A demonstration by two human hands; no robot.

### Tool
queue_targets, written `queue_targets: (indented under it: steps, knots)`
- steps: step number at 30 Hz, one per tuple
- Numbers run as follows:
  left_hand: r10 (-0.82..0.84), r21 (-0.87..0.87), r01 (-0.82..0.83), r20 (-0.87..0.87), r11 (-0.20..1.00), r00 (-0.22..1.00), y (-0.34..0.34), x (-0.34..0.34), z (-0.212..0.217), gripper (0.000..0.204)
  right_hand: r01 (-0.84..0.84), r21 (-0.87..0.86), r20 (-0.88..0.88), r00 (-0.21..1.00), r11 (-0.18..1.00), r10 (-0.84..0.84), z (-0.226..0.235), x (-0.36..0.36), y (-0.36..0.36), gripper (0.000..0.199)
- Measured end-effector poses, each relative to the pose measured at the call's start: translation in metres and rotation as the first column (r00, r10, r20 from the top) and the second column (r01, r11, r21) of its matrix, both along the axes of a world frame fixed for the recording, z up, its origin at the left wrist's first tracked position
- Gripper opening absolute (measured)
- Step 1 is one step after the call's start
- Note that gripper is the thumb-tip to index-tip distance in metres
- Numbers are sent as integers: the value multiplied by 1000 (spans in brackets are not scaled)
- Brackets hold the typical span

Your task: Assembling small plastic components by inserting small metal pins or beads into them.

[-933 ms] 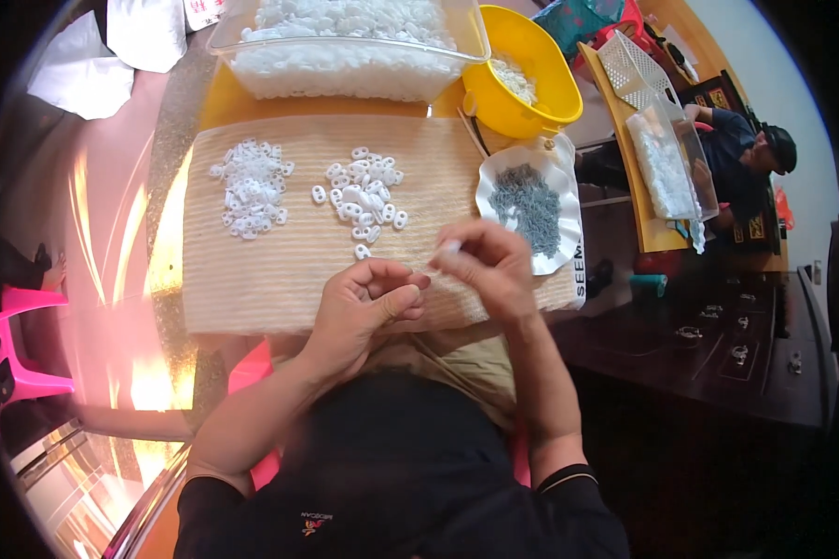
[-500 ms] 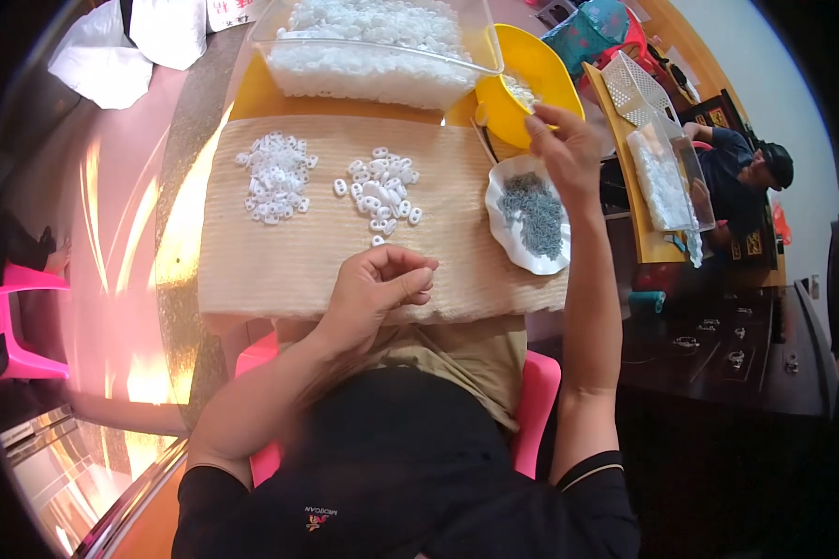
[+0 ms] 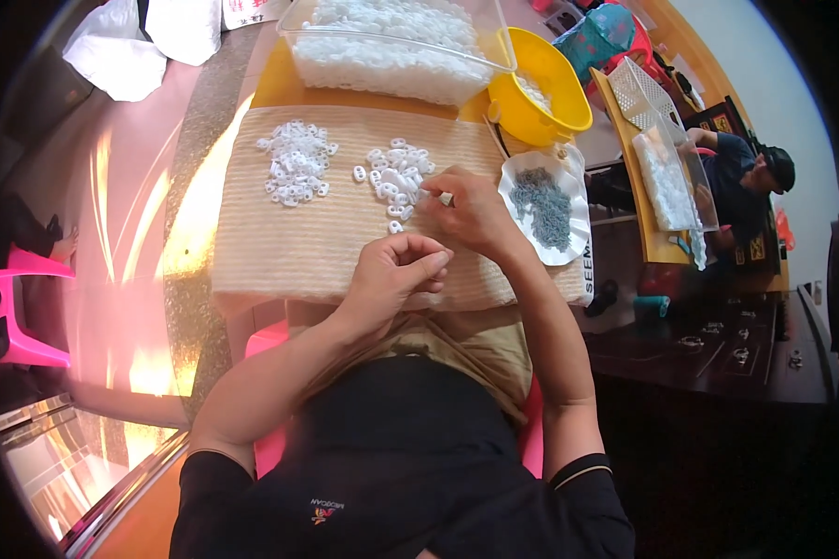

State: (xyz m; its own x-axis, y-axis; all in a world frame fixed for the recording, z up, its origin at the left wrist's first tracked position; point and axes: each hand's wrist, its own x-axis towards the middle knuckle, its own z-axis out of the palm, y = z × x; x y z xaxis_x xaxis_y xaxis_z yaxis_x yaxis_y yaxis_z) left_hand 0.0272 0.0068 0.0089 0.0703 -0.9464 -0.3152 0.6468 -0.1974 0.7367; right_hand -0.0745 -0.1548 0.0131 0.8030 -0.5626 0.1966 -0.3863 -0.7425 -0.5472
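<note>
Right hand (image 3: 466,214) moves from yellow tub (image 3: 561,71) to white pieces (image 3: 399,182), curled, hold unclear; I'd pinch 1 lightly.

Lettering in view. Dark capital letters, large and blocky, stand on the white edge strip (image 3: 587,270) at the right side of the mat (image 3: 298,247); they run sideways, reading from bottom to top. A bold red character, with smaller dark print beneath it, marks the white bag (image 3: 244,16) at the upper border, which cuts the print off. On the chest of the black shirt (image 3: 410,466) sits a small badge (image 3: 324,511): a row of pale letters above a red-and-orange emblem, the letters too small to read securely. Gold marks show on the dark panel (image 3: 753,240) at the right; whether they are writing or ornament cannot be told.
</note>
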Motion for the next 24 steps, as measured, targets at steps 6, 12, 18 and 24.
queue_targets:
  steps: [6,12,18,24]
  knots:
    - [15,-36,-15,8,999,1000,0,-2,-4,14,28,-68,-99,994,997,-35,3,5,11,21]
    - [24,-34,-24,-6,999,1000,1,-3,-8,13,39,-56,-67,997,998,-43,1,8,17,20]
    - [47,-41,-47,8,998,999,0,-5,-7,12,74,-87,-31,997,993,-77,5,11,23,20]
    - [50,-30,-50,6,998,999,0,-5,-9,12,94,-130,-79,991,987,-105,-7,8,18,15]
